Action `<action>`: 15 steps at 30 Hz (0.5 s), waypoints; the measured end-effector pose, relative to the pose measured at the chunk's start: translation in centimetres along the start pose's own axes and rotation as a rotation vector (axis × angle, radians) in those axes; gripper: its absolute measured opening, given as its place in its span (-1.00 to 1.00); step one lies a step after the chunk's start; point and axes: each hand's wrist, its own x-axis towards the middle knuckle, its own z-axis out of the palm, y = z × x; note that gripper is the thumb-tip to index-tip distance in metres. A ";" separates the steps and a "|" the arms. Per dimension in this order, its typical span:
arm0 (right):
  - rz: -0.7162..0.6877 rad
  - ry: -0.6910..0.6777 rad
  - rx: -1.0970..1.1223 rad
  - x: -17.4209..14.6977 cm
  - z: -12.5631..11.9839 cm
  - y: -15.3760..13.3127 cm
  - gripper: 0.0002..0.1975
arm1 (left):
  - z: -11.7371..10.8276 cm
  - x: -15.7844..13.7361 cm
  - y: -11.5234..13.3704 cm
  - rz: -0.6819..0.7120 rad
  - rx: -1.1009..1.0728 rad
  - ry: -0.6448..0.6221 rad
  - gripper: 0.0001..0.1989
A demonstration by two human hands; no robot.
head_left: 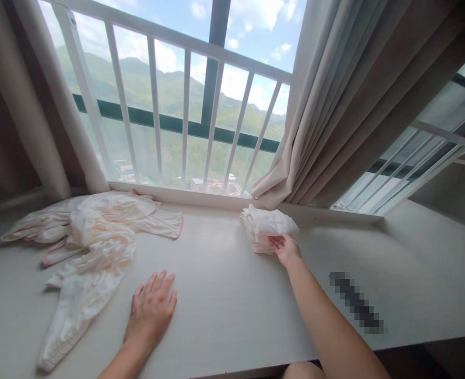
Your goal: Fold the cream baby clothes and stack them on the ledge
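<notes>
My left hand point(153, 302) lies palm down on the white surface, fingers stretched out and a little apart, holding nothing. Left of it spreads a crumpled cream garment point(102, 231) with pink trim, one elastic-cuffed part reaching toward the near edge. Over by the window, my right hand point(285, 248) is at the near right side of a stack of folded white clothes point(270, 223). Its fingers are tucked in under the overhanging top layer, so the fingertips are partly hidden.
A railed window point(185, 105) with a low sill point(177, 196) stands behind the white surface point(209, 295). Grey-beige curtains point(335, 105) hang on both sides, the right one bunching near the stack. A pixelated dark strip point(356, 302) appears at right. The surface's front edge runs close to me.
</notes>
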 end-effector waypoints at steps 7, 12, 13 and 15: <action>-0.904 -0.196 -0.947 -1.2 4.0 -7.6 -0.63 | 0.7 0.0 -0.2 0.001 -0.030 0.009 -0.48; -0.979 -0.292 -1.111 0.7 9.7 -10.5 -0.56 | 1.0 0.0 -0.2 -0.008 -0.063 -0.014 -0.48; -0.866 -0.257 -1.053 1.3 10.1 -9.5 -0.57 | 1.0 0.0 -0.2 -0.013 -0.068 -0.019 -0.48; -0.586 -0.178 -0.933 2.4 10.0 -6.6 -0.58 | 0.9 0.0 -0.2 -0.030 -0.077 -0.036 -0.48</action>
